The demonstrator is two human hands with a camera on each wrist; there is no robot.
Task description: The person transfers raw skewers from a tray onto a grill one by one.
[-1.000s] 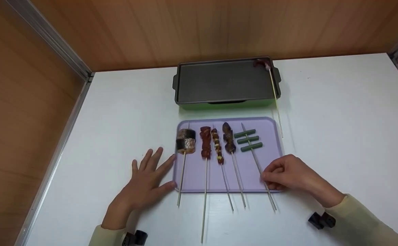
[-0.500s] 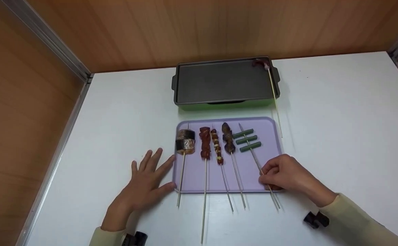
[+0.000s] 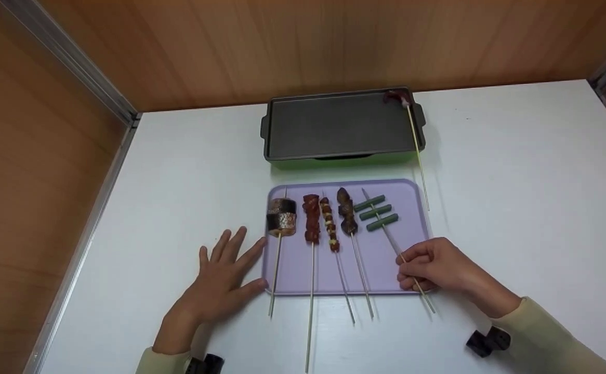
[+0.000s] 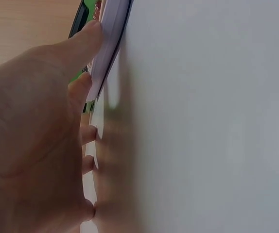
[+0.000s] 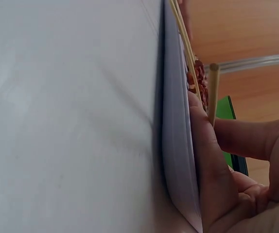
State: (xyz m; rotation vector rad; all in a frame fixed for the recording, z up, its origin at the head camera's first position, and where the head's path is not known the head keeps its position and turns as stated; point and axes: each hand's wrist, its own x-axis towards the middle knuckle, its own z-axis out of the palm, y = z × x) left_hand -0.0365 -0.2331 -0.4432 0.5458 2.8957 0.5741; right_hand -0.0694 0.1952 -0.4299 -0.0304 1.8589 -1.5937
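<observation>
My right hand pinches the stick of a green vegetable skewer over the right front corner of the purple tray. The stick's blunt end pokes out below the fingers, also visible in the right wrist view as a wooden stick. My left hand lies spread on the table, thumb and index fingertip at the tray's left edge. Also on the tray are a seaweed-wrapped skewer, a red meat skewer, a thin mixed skewer and a brown mushroom-like skewer.
Behind the tray stands a black griddle on a green base. A dark red tentacle-like skewer lies on its right end, the stick overhanging the front edge. Several tray skewers' sticks jut past the tray's front. Wooden panels enclose the white table.
The right fingers have shifted their grip on the green vegetable skewer, and its stick end has swung right. Its top has edged slightly left. The left hand stays in place.
</observation>
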